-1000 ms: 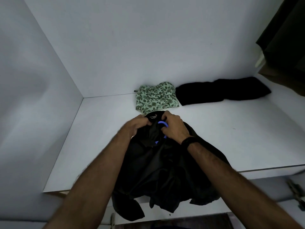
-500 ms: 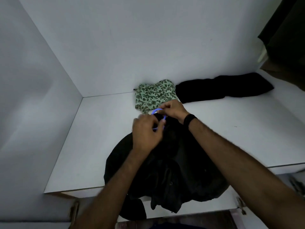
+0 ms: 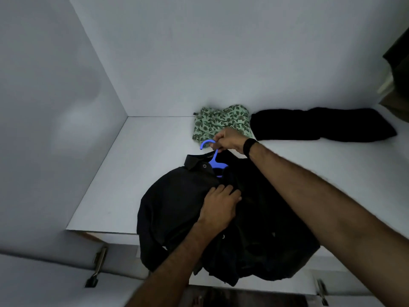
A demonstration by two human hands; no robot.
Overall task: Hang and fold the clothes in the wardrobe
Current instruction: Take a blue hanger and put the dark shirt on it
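Note:
A black collared shirt (image 3: 177,202) lies on the white wardrobe shelf (image 3: 124,173), its lower part hanging over the front edge. A blue plastic hanger (image 3: 213,159) sits inside its collar, with the hook sticking out toward the back. My right hand (image 3: 230,140) grips the hanger just below the hook. My left hand (image 3: 219,204) rests on the shirt's front near the placket, fingers bent into the cloth; whether it pinches the fabric is hard to tell.
A folded green leaf-print garment (image 3: 221,120) and a black garment (image 3: 321,125) lie at the back of the shelf. White walls close the left and rear. Dark clothes (image 3: 398,63) hang at the right. Door hinges (image 3: 97,269) sit below the shelf edge.
My left hand left the collar and dropped onto the shirt's chest. My right hand pulled the hanger hook out past the collar, and the shirt's left shoulder now lies flatter.

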